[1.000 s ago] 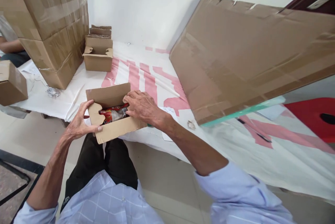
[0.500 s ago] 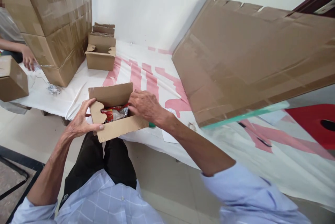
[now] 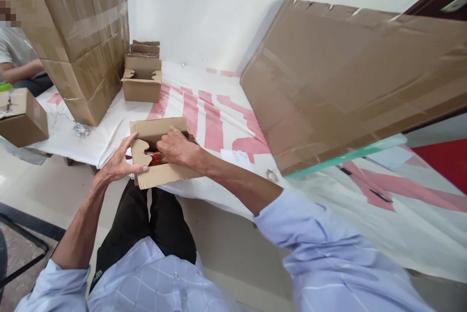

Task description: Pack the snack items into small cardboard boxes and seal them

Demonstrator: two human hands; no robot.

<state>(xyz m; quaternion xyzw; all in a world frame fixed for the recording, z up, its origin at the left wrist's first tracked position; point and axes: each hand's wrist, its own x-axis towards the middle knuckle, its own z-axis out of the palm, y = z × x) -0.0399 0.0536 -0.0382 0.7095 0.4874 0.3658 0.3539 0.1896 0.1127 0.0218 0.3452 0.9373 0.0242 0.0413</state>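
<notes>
A small open cardboard box (image 3: 166, 176) is at the table's front edge, above my knees, its long flaps folded outward. My left hand (image 3: 118, 162) grips its left end, thumb on the near side and fingers at the far corner, beside the notched end flap. Over the opening, my right hand (image 3: 178, 147) is curled with its fingers down inside the box. Just left of those fingers shows a bit of a shiny red packet (image 3: 155, 157). The fingertips, and anything held in them, are hidden, as is most of the contents.
Behind stands another open small box (image 3: 142, 90), next to a tall stack of taped cartons (image 3: 82, 54). A closed carton (image 3: 36, 117) and a seated person (image 3: 22, 59) are at far left. A large cardboard sheet (image 3: 350, 78) leans on the right. Crumpled plastic (image 3: 80, 129) lies left.
My right hand has moved left from the box's right end and reached into it, covering most of the packets. My left hand keeps its grip. The view has shifted slightly.
</notes>
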